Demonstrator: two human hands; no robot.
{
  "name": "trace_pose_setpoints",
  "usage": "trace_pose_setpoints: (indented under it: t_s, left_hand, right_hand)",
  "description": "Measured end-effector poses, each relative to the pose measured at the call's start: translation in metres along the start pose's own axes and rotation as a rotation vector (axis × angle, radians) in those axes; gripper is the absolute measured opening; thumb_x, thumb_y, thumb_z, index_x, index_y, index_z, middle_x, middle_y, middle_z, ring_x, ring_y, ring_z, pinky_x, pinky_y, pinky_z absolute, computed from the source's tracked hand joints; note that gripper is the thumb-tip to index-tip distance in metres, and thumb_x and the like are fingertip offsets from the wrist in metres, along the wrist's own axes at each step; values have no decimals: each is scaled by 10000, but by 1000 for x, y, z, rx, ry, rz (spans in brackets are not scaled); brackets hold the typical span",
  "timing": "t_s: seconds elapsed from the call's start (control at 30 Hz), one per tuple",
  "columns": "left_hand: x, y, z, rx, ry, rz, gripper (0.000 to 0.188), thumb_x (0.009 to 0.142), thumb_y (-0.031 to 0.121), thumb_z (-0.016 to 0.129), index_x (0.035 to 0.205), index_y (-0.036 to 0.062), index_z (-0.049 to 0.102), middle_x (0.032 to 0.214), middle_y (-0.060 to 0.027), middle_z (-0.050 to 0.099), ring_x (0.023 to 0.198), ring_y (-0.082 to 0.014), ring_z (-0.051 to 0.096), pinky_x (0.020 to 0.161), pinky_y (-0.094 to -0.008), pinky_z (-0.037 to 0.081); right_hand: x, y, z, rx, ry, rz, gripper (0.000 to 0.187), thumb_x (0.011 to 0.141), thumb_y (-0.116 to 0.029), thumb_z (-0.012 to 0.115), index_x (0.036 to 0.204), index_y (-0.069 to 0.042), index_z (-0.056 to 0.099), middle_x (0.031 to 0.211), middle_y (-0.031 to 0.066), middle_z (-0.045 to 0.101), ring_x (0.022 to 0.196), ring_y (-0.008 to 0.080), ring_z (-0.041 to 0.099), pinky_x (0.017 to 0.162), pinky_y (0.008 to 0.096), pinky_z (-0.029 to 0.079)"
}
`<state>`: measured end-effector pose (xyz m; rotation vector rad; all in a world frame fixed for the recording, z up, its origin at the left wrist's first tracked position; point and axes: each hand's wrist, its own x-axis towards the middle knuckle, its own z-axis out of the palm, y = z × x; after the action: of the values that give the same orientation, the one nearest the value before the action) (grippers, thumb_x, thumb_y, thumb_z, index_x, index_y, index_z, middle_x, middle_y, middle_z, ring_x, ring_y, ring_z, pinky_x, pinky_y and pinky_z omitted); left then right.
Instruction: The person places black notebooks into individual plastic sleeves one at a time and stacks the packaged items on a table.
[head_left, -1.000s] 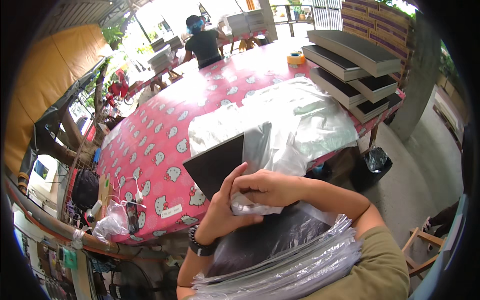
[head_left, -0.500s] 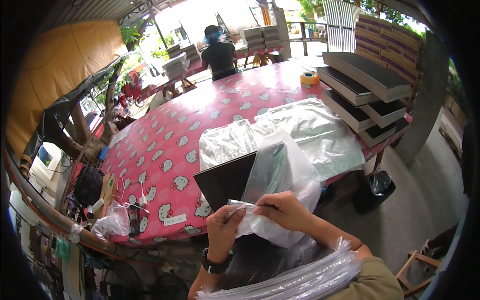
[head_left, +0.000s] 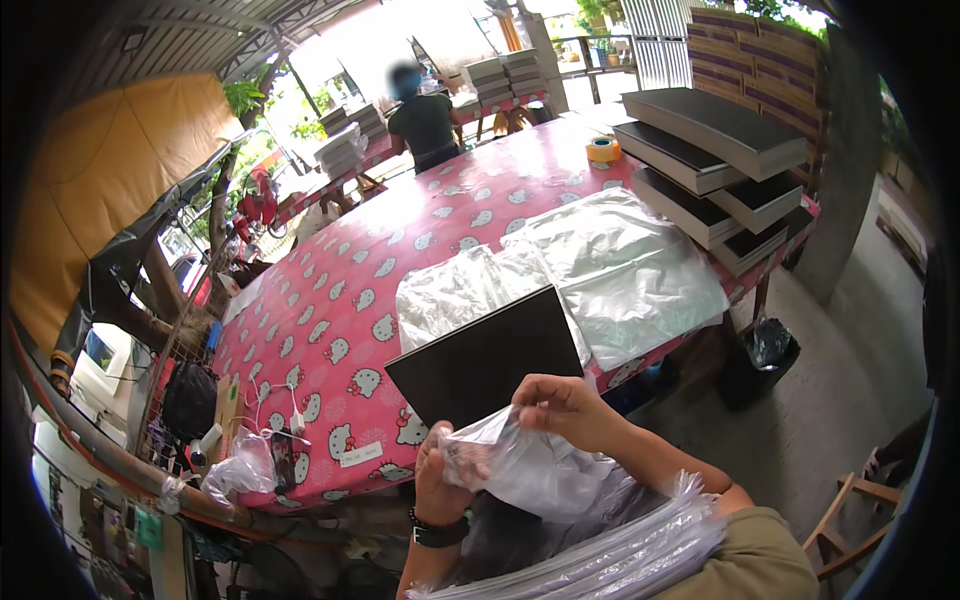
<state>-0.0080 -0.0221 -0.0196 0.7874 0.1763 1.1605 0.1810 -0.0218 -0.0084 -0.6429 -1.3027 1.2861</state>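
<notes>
My left hand is closed on one edge of a clear plastic bag, its fingers partly seen through the film. Pinched at the bag's upper edge, the fingertips of my right hand pull the film out between the hands. The bag hangs crumpled toward my lap. Just beyond the hands lies a black hardcover book, slightly turned at the table's near edge. Across my lap and right forearm rests a bundle of flat plastic bags.
More plastic sheeting covers part of the pink patterned table. Thick black books are stacked at right, beside orange tape. Cables and a plastic wad lie left. A person works at the far table; a bin stands right.
The plastic bag has come off the black book and now gathers below my hands, leaving the cover bare. Its edge is spread wider between my fingers.
</notes>
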Motion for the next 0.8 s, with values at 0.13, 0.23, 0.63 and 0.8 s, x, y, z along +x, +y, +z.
trace_pose_setpoints:
  t_s: [0.13, 0.23, 0.63, 0.8]
  left_hand:
    - [6, 2, 8, 187, 118, 25, 382, 778, 256, 616, 1016, 44, 406, 802, -59, 533, 689, -138, 555, 648, -271, 461]
    - [10, 2, 27, 311, 126, -99, 399, 772, 242, 629, 1040, 36, 416, 897, -65, 540, 684, -103, 532, 614, -249, 450]
    - [2, -7, 8, 187, 36, -45, 227, 748, 195, 642, 827, 17, 526, 791, -50, 564, 699, -105, 526, 630, -233, 424]
    - [8, 1, 2, 185, 63, -194, 255, 698, 77, 618, 900, 19, 473, 806, -76, 550, 759, -160, 553, 708, -290, 450]
  right_hand:
    - [-3, -3, 1, -66, -62, 77, 143, 835, -144, 549, 809, -3, 555, 651, -21, 518, 626, 26, 433, 561, 192, 385]
    - [-3, -9, 2, -362, -4, -31, 159, 831, -156, 544, 808, 1, 556, 618, 41, 540, 588, 77, 501, 543, 226, 407]
    - [-2, 4, 9, -646, 65, -264, 88, 795, -92, 548, 787, -5, 556, 681, 132, 570, 621, 271, 574, 548, 306, 446]
    - [-3, -3, 2, -474, 162, -143, 105, 791, -99, 582, 795, 3, 557, 673, 53, 552, 621, 97, 514, 550, 232, 416]
